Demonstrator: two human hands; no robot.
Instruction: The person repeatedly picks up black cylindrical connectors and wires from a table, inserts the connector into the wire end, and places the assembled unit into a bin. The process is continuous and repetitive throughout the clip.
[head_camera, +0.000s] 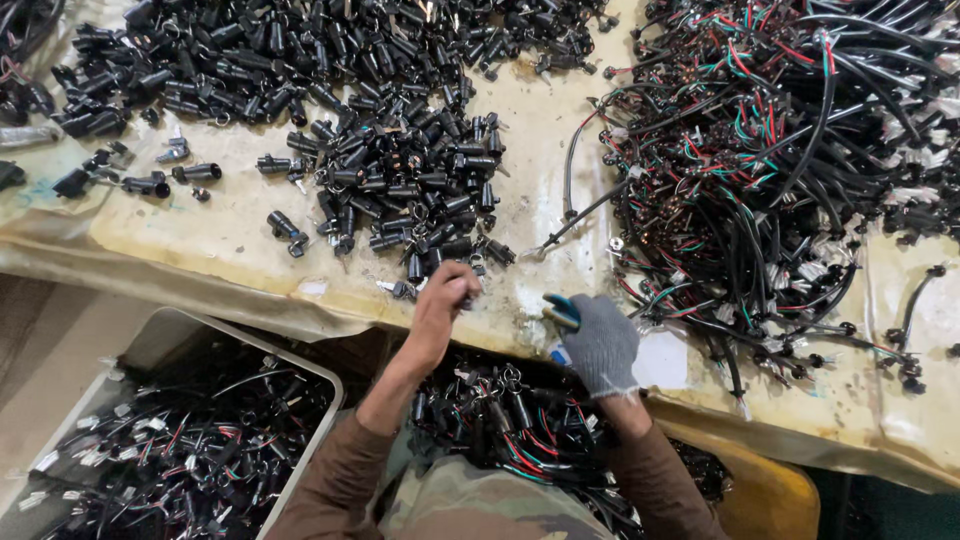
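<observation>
My bare left hand (445, 298) reaches to the near edge of a pile of small black cylindrical connector parts (410, 185) and its fingers are closed on one small black part. My right hand (600, 342), in a grey knit glove, rests at the table's front edge gripping a tool with blue handles (562, 310). Just right of it lies a big tangle of black cables with red, green and white wires (770, 170). More wired connectors (510, 420) lie heaped in my lap area below both hands.
The table (545, 150) is covered with a stained cream sheet. More black parts (250, 60) are spread along the back left. A grey bin (160, 335) at lower left holds wired pieces. A yellow surface (770, 495) shows at lower right.
</observation>
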